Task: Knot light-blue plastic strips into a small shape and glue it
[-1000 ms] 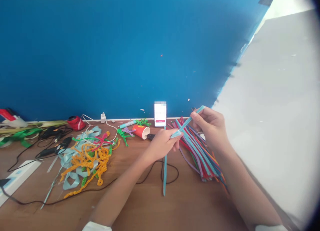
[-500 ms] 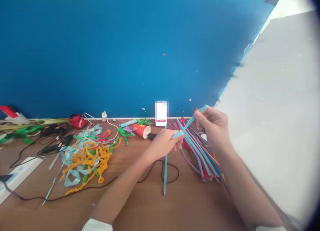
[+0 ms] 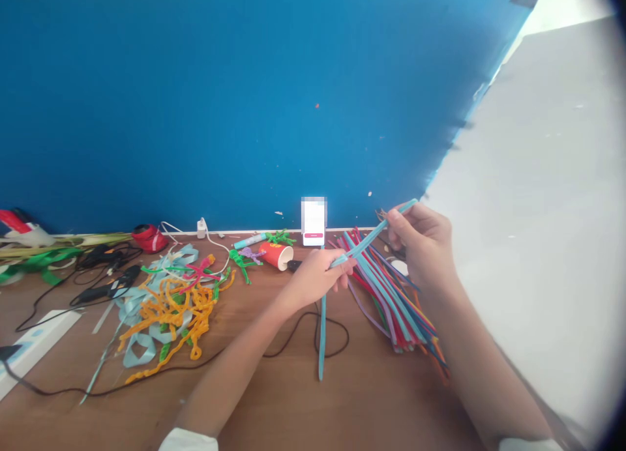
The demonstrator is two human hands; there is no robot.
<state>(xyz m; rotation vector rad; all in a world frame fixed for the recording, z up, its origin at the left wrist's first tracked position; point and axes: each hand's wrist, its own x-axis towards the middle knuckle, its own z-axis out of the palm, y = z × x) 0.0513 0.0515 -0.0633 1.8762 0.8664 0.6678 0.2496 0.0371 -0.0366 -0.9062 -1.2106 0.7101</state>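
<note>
A light blue pipe cleaner (image 3: 369, 238) stretches slantwise between my two hands, over the table. My left hand (image 3: 320, 272) is closed on its lower left end, and my right hand (image 3: 423, 232) pinches it near the upper right end. Another light blue pipe cleaner (image 3: 322, 340) lies straight on the table below my left hand. Under and beside my right hand spreads a bundle of pipe cleaners (image 3: 386, 294) in pink, purple, blue, red and orange.
A lit phone (image 3: 313, 223) leans on the blue wall (image 3: 244, 112). An orange paper cup (image 3: 276, 255) lies tipped beside small green pipe-cleaner figures (image 3: 240, 262). Orange twisted strands (image 3: 180, 307) and pale blue ribbon pile up left. A black cable (image 3: 210, 362) crosses to a power strip (image 3: 39, 343).
My right hand has shifted slightly right and drawn a bit farther from my left hand, with the blue pipe cleaner still held between them. The view has shifted a little.
</note>
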